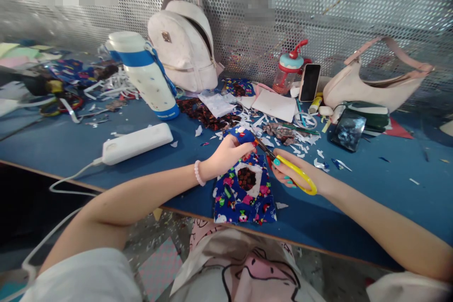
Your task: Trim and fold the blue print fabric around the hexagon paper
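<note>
blue printed cloth (244,207) lies pieced around a dark patch (247,178) — cutting looks unfinished, left hand (226,155) pinching a blue scrap (241,134), right hand (303,165) gripping yellow scissors (290,165).

White sleeves (87,276), pink beaded bracelet (199,173), turquoise nails (276,162).

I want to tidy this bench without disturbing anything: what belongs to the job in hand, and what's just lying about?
In use:
yellow-handled scissors, in the right hand
blue cloth, in the left hand
patterned panel, below the hands

Apparently just lying about:
white backpack
flask
handbag
upright phone
</note>
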The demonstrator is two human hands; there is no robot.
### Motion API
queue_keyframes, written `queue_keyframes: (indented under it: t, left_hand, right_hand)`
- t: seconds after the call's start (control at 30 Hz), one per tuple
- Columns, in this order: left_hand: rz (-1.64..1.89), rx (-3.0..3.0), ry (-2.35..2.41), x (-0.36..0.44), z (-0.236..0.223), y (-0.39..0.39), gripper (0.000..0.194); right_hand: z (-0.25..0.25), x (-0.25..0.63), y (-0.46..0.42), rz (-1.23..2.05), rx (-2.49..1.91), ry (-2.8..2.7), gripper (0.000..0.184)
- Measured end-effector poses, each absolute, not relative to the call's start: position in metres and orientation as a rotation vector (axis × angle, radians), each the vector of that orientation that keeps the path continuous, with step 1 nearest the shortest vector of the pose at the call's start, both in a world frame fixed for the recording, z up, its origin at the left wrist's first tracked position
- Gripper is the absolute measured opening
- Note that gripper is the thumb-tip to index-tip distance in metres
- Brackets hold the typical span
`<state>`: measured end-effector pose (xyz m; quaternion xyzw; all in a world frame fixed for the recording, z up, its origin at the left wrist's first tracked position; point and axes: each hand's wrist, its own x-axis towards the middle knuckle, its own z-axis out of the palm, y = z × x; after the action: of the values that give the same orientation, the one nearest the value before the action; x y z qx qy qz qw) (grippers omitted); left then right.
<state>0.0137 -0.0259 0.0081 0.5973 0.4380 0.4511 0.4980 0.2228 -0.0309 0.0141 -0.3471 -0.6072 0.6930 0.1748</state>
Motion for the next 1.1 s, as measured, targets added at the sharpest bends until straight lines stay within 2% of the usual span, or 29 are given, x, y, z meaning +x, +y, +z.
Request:
queue_keyframes:
  t: [0.27,0.5,0.87,0.97,1.1]
  left_hand:
    - [1.100,1.428,1.068,0.014,0.006,-0.026,0.035]
    - [1.105,1.411,1.051,0.014,0.008,-0.026,0.031]
    - [1.124,1.409,1.014,0.013,0.007,-0.021,0.028]
    - [1.085,1.450,1.022,0.012,0.009,-0.019,0.029]
    - [1.011,1.497,1.049,0.011,0.014,-0.018,0.029]
  right_hand:
    - [0.007,0.223,-0.031,1.982,-0.996,-1.703,0.044]
    - [0.016,0.215,-0.033,1.963,-1.020,-1.724,0.052]
    - [0.010,0.222,-0.022,1.862,-1.098,-1.676,0.051]
    - [0.013,0.230,-0.008,1.614,-1.210,-1.775,0.050]
    - [0.020,0.243,0.012,0.741,-1.467,-2.190,0.034]
